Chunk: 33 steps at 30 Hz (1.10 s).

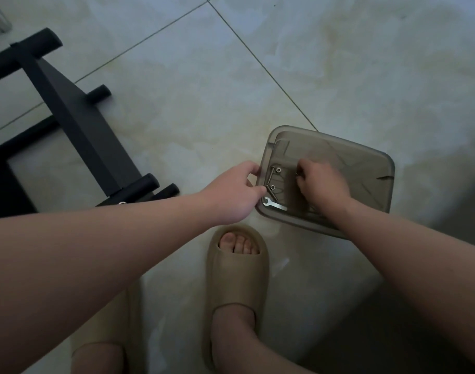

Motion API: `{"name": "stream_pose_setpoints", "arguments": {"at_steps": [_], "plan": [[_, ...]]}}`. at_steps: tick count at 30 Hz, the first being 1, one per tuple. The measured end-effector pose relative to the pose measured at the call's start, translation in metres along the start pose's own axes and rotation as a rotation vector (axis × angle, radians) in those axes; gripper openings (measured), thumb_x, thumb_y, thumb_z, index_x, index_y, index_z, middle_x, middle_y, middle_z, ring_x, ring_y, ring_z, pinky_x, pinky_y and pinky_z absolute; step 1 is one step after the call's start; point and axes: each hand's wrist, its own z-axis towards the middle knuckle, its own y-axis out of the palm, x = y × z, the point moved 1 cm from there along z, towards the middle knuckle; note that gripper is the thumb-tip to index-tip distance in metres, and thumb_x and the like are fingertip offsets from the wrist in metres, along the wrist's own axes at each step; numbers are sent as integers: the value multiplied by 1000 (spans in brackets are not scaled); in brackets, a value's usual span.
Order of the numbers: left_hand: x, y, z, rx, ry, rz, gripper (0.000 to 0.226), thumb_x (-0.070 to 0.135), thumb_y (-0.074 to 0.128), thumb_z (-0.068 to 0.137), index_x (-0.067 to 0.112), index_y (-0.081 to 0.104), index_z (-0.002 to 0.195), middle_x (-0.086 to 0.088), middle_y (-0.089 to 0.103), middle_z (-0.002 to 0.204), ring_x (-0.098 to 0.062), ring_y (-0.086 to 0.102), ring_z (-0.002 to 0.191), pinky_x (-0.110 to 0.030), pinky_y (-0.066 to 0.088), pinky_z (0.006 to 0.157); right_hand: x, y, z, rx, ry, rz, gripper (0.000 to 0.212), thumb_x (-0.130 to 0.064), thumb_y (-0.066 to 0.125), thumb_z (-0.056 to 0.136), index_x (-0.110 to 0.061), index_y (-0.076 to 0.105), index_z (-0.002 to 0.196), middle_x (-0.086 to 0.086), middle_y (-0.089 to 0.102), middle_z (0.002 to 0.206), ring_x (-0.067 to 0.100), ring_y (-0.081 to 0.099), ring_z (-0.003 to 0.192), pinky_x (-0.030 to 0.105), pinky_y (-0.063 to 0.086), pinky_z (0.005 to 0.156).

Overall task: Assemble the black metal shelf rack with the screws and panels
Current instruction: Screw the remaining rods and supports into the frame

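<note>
A smoky translucent plastic tray point(371, 163) lies on the tiled floor at centre right. Inside its left end are two long screws point(273, 177) with nuts and a small flat silver wrench point(275, 205). My left hand point(235, 193) grips the tray's left rim, thumb and fingers curled over the edge. My right hand point(321, 182) is inside the tray with its fingers curled down, pinching a small dark metal part that is mostly hidden. The black metal rack point(77, 125), partly put together, lies on the floor at the left.
My feet in beige slippers point(236, 279) stand on the floor just below the tray. Pale floor tiles with dark grout lines stretch out beyond the tray. A pale object shows at the top left corner.
</note>
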Motion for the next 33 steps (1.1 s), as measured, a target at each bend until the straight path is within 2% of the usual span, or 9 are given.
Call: {"name": "stream_pose_setpoints", "arguments": {"at_steps": [4, 9, 14, 18, 21, 23, 27, 30, 33], "plan": [[-1, -1, -1, -8, -11, 1, 30, 27, 58, 99, 22, 53, 128, -7, 70, 92, -18, 64, 71, -28, 43, 64, -4, -5, -8, 50, 28, 95, 12, -21, 53, 97, -14, 62, 102, 16, 67, 105, 39, 60, 97, 36, 41, 68], [5, -18, -9, 97, -40, 22, 36, 41, 53, 99, 24, 51, 130, 1, 62, 107, -21, 64, 98, -33, 44, 78, -25, -43, -35, 227, 31, 382, 3, -18, 64, 91, -17, 67, 93, 1, 66, 83, 28, 64, 87, 38, 54, 75], [24, -57, -28, 205, -167, -309, 29, 34, 46, 100, 12, 63, 106, -4, 65, 100, -21, 65, 77, -31, 53, 68, -78, -104, -67, 325, -217, 573, 11, -12, 68, 87, -21, 62, 84, -15, 59, 67, 6, 55, 64, 32, 50, 66], [25, -93, -65, 83, -261, -704, 43, 43, 40, 105, 8, 65, 102, -10, 72, 102, -23, 72, 80, -32, 57, 71, -135, -139, -99, 348, -474, 603, 13, -8, 70, 87, -20, 64, 87, -15, 53, 64, 7, 51, 61, 21, 42, 60], [15, -116, -92, -104, -242, -875, 53, 49, 34, 106, 6, 65, 97, -9, 73, 85, -23, 74, 74, -34, 56, 72, -180, -147, -116, 380, -647, 541, 11, -4, 69, 84, -12, 68, 91, -16, 49, 68, 12, 51, 65, 19, 41, 60], [5, -130, -106, -138, -215, -929, 53, 48, 33, 106, 7, 64, 90, -6, 69, 73, -20, 70, 66, -33, 55, 71, -207, -143, -123, 373, -706, 522, 11, -5, 68, 84, -10, 71, 94, -14, 51, 72, 12, 50, 65, 23, 43, 62], [-27, -159, -121, 25, -276, -995, 48, 38, 37, 107, 8, 63, 81, -5, 63, 64, -15, 62, 53, -22, 51, 51, -243, -126, -125, 335, -755, 555, 16, -6, 66, 88, -11, 73, 102, -10, 57, 77, 13, 53, 66, 24, 46, 65], [-58, -178, -120, 238, -348, -820, 39, 33, 42, 105, 14, 56, 74, -1, 54, 62, -11, 46, 47, -20, 37, 45, -257, -108, -112, 214, -691, 521, 18, -7, 67, 90, -17, 71, 105, -14, 61, 84, 12, 59, 76, 25, 49, 70], [-89, -194, -114, 404, -363, -642, 31, 33, 47, 101, 15, 57, 78, 2, 41, 59, -12, 33, 47, -21, 27, 45, -266, -89, -94, -10, -668, 352, 29, -17, 68, 93, -21, 65, 121, -9, 64, 104, 8, 60, 94, 31, 53, 84]]}}
